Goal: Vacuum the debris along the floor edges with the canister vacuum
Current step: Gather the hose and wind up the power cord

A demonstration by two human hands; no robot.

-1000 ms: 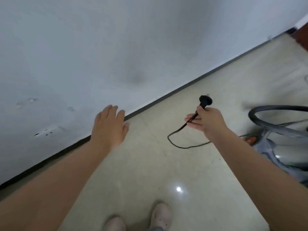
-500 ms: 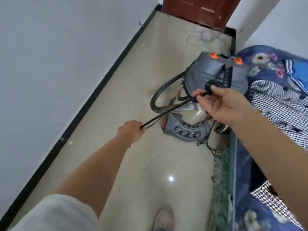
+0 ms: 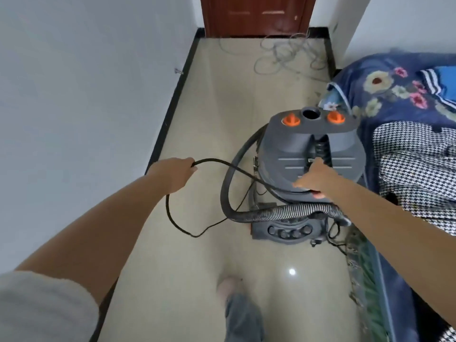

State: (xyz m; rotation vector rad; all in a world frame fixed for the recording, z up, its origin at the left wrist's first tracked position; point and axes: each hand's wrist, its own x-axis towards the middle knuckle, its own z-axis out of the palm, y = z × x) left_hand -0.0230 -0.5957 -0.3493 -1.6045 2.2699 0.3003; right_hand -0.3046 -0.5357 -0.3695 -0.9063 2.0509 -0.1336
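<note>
Left hand point(image 3: 174, 172) is out ahead by the wall side, fingers curled and closed around a black power cord point(image 3: 170, 213), which loops down below that hand onto the floor point(image 3: 209, 114) and sweeps back across toward the right hand. Right hand point(image 3: 312, 180) is down on the lid of the canister vacuum point(image 3: 308, 154), fingers laid over its near edge; the cord runs in under it, but whether it grips cord or lid I cannot tell. The canister stands under and just beyond the right hand, tight against the bed point(image 3: 407, 144) on the outer side. Its ribbed hose point(image 3: 283, 213) coils around the near side, below the right hand, with the wheeled base point(image 3: 286, 232) beneath.

This looks like cord handling, set-up rather than cleaning: no nozzle is at the floor edge. The black skirting point(image 3: 172, 99) runs along beyond the left hand toward the door point(image 3: 254, 16), and that strip looks to be the target. A tangle of loose wires point(image 3: 288, 55) lies far ahead of both hands, near the door.

Next move, by my reading: get the cord clear or plugged, then free a hand for the hose end. Mind the slack loop near the feet and those wires ahead, since both could snag.
</note>
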